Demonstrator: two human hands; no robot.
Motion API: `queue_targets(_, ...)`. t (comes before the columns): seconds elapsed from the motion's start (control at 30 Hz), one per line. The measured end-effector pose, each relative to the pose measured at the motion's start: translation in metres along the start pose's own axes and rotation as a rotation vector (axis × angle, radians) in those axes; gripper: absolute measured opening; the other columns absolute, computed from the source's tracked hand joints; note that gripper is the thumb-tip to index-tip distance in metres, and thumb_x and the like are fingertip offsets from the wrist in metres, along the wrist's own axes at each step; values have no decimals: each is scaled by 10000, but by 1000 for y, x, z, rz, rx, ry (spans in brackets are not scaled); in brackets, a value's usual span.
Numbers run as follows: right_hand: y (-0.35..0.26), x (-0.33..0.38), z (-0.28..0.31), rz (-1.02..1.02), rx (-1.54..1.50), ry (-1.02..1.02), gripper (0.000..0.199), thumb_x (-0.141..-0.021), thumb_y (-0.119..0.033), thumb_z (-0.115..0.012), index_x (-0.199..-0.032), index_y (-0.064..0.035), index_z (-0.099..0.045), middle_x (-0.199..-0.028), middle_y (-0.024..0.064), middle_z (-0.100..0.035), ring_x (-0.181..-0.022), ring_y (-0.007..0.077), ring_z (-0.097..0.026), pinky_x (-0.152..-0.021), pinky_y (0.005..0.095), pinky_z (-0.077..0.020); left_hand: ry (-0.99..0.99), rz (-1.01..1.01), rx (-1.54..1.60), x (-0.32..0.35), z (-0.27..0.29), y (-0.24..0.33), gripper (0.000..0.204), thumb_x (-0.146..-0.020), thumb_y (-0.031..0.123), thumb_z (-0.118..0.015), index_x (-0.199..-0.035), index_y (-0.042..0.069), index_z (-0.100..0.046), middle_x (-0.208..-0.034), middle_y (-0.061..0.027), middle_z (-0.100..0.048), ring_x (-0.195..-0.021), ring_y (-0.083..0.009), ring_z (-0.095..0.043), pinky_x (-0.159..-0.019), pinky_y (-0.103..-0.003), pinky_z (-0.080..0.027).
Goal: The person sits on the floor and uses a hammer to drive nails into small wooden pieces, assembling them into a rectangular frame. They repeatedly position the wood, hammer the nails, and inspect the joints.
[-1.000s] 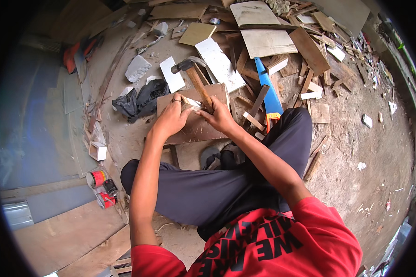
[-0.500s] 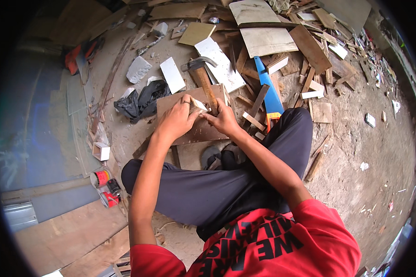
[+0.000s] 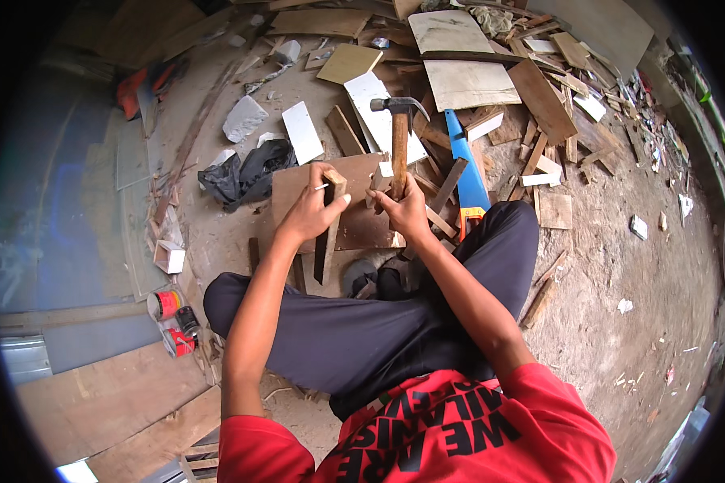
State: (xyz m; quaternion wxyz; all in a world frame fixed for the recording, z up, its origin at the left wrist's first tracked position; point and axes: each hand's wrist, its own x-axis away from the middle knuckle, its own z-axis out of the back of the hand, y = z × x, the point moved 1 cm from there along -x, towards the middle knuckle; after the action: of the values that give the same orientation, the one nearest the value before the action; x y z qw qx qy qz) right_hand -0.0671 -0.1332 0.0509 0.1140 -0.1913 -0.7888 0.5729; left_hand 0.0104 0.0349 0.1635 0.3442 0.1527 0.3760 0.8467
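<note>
In my left hand (image 3: 308,213) is a short wooden strip (image 3: 326,245), gripped between thumb and fingers and tilted down toward my lap. A small white stick-like bit (image 3: 321,187) shows at those fingers; its kind is unclear. My right hand (image 3: 408,216) is closed around the handle of a claw hammer (image 3: 399,149), its head pointing up and away from me. A small wooden block with a white face (image 3: 383,174) is by the right fingers, and whether they pinch it too is hard to tell. Below both hands lies a brown wooden board (image 3: 361,233), raised like a low stool.
A blue handsaw (image 3: 469,169) lies right of the board among wood offcuts (image 3: 540,105). Left of it are a black plastic bag (image 3: 258,173) and a grey rubble chunk (image 3: 244,119). Red tins (image 3: 165,304) stand by my left knee, near glass sheets (image 3: 64,217).
My hands have drawn apart. The wooden strip in my left hand has swung out toward me, and the hammer has moved right and turned more upright.
</note>
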Motion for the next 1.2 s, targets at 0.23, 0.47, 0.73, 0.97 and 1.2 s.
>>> queue_targets(0.23, -34, 6, -15, -74, 87, 2, 320, -830, -73, -790, -1029, 14, -556, -681, 17, -601, -548, 81, -563, -482, 252, -464, 103, -162, 694, -2, 29, 31, 301, -1020, 277, -513, -1188, 57, -397, -1115, -99, -508, -844, -159, -547, -738, -315, -496)
queue_targets(0.47, -95, 27, -16, 28, 273, -24, 421, -773, -136, -847, -1079, 25, -607, -724, 65, -635, -594, 118, -597, -543, 283, -477, 225, -188, 756, 9, 25, 59, 437, -1032, 331, -494, -1314, -3, -504, -1119, -100, -603, -918, -145, -590, -774, -286, -504)
queue_targets(0.73, -173, 56, -19, 361, 546, -108, 496, -697, -153, -905, -1053, 37, -615, -820, 59, -612, -736, 106, -548, -668, 282, -494, 172, -260, 669, 27, 44, 93, 476, -1034, 322, -492, -1383, -1, -498, -1113, -93, -617, -901, -120, -573, -752, -249, -475)
queue_targets(0.97, -198, 73, -27, 323, 554, -163, 461, -698, -187, -893, -1018, 23, -635, -824, 116, -610, -692, 234, -585, -631, 353, -469, 217, -414, 210, 45, 65, 116, 473, -977, 297, -580, -1305, -43, -560, -1067, -126, -623, -912, -183, -602, -814, -297, -481)
queue_targets(1.2, -204, 80, -33, 353, 592, -163, 480, -690, -198, -898, -1019, 18, -624, -781, 108, -577, -644, 245, -553, -595, 353, -452, 216, -474, 69, 60, 80, 132, 484, -955, 298, -604, -1266, -72, -577, -1079, -183, -627, -953, -263, -635, -857, -340, -489)
